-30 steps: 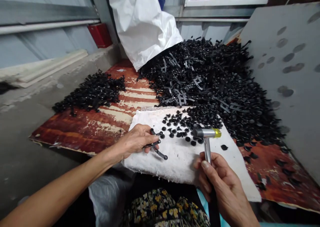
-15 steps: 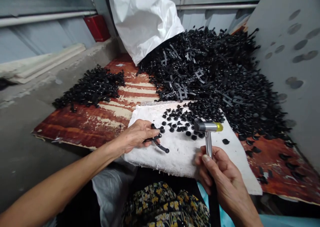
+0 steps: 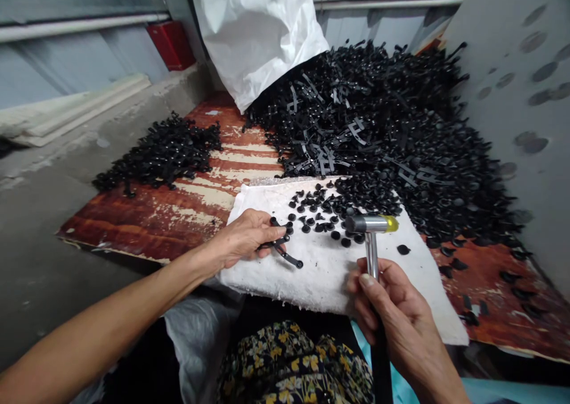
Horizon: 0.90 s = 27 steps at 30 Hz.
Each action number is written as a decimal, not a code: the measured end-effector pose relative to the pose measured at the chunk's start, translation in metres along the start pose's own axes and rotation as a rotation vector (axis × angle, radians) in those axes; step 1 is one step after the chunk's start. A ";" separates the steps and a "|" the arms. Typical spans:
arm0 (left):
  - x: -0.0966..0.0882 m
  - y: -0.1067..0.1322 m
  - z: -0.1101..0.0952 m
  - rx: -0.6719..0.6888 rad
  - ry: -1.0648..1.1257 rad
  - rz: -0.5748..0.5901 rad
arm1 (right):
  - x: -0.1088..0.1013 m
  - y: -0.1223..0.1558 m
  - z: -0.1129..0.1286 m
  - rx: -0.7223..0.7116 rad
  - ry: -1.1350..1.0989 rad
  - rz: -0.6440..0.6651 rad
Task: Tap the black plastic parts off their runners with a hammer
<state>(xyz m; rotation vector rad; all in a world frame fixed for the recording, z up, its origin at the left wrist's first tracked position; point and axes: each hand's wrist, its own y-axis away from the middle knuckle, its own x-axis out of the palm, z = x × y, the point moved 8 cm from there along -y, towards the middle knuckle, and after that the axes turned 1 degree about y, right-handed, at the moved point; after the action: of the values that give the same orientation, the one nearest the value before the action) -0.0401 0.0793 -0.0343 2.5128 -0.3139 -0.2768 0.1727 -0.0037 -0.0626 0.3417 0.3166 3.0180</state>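
Observation:
Between thumb and fingers, my left hand (image 3: 244, 236) pinches a black plastic bracket (image 3: 289, 258) with curved arms, over the left part of a white cloth (image 3: 320, 285). My right hand (image 3: 396, 309) is closed round the handle of a small mallet (image 3: 371, 238). Its metal head has a black face to the left and a yellow one to the right, and is held up above the cloth. Behind both hands, small black round-headed plugs (image 3: 335, 235) lie scattered on the cloth, thickening into a heap at its far edge.
A large pile of black plastic parts (image 3: 378, 113) covers the back right of the worn red board (image 3: 120, 214). At the left lies a smaller heap of brackets (image 3: 164, 152). A white sack (image 3: 262, 36) hangs over the back; a spotted grey panel (image 3: 525, 95) borders the right.
Both hands keep nearly the same place and the same grips. The bracket in my left hand has shifted very slightly; the view has moved a little.

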 end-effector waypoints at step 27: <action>0.003 -0.002 -0.005 0.012 -0.080 0.011 | 0.001 0.005 0.019 -0.008 0.273 0.025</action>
<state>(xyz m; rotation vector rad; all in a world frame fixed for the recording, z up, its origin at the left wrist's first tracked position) -0.0355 0.0830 -0.0323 2.5157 -0.3615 -0.3726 0.1758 -0.0049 -0.0428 -0.0693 0.3207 3.0891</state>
